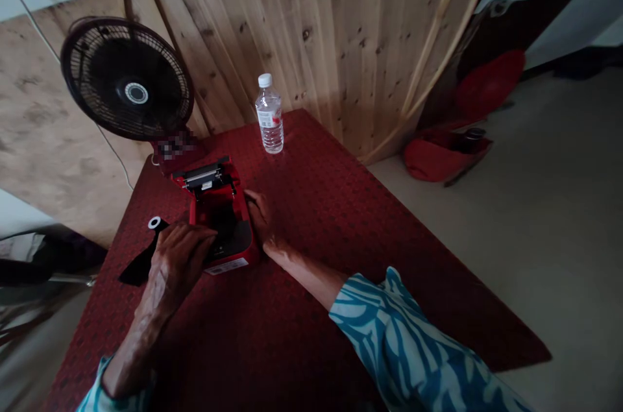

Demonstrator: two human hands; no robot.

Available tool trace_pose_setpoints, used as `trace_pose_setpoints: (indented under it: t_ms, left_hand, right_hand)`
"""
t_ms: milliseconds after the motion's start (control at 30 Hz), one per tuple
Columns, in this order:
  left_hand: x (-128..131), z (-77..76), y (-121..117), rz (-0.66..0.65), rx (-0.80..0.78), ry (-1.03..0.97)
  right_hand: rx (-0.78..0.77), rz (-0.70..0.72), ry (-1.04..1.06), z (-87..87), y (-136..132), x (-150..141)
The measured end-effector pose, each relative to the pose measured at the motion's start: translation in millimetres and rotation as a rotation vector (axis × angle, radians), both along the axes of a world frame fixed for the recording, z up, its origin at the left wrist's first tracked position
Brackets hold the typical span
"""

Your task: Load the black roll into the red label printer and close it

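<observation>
A small red box-shaped device, likely a label printer [224,246], sits on the table with its hinged lid [207,180] raised, showing a black mechanism. My left hand [178,256] lies over the device's near left side, its fingers reaching toward the dark interior. Under that hand runs a black strip [141,263], with a white-cored spool [154,222] at its far end. I cannot tell whether the hand grips the strip. My right hand [259,217] presses against the device's right side, fingers curled around it.
A red patterned cloth [341,224] covers the table. A black electric fan [127,78] stands at the far left, and a clear water bottle [269,115] stands at the far edge. Behind is a round wooden board [302,29]. Red cushions [445,152] lie on the floor at right.
</observation>
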State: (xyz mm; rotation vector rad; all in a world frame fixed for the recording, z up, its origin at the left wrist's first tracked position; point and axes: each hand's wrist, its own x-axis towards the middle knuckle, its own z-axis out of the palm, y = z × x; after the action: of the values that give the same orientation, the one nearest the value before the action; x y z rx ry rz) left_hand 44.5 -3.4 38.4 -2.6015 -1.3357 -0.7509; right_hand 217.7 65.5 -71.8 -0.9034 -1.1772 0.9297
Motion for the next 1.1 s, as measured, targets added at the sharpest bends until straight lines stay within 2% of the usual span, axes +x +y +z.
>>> trace_pose_setpoints:
  t_ms: [133, 400, 500, 600, 733, 800, 933, 1000, 1100]
  left_hand:
    - [5.6, -2.1, -12.4, -0.036, 0.113, 0.031]
    - [13.6, -7.4, -21.9, -0.066, 0.191, -0.002]
    - [15.1, -9.2, -23.9, -0.057, 0.184, -0.020]
    - [14.7, -11.5, -26.3, -0.069, 0.183, -0.040]
    - [11.9, -16.1, -28.5, -0.071, 0.177, -0.067]
    - [10.5, -19.5, -28.9, -0.070, 0.174, -0.091]
    - [9.7, -25.9, -29.1, -0.075, 0.171, -0.136]
    - [10.0, -27.4, -29.1, -0.081, 0.168, -0.144]
    - [10.7, -28.7, -29.0, -0.090, 0.165, -0.142]
  right_hand:
    - [-0.002, 0.001, -0.010, 0.1, 0.5, 0.1]
    - [-0.073, 0.017, 0.018, 2.8, -2.0, 1.7]
    - [-0.123, 0.008, 0.004, 13.0, 2.0, 9.7]
    - [-0.110, -0.030, -0.019, 30.5, 18.6, 16.1]
    - [-0.064, 0.088, -0.126, 51.4, 46.7, 15.1]
    - [-0.076, 0.068, -0.132, 56.3, 51.9, 14.3]
    - [-0.035, -0.048, -0.169, 56.4, 34.5, 17.7]
    - [0.000, -0.043, -0.194, 52.5, 18.9, 19.8]
    - [-0.033, -0.040, -0.141, 42.1, -0.2, 20.1]
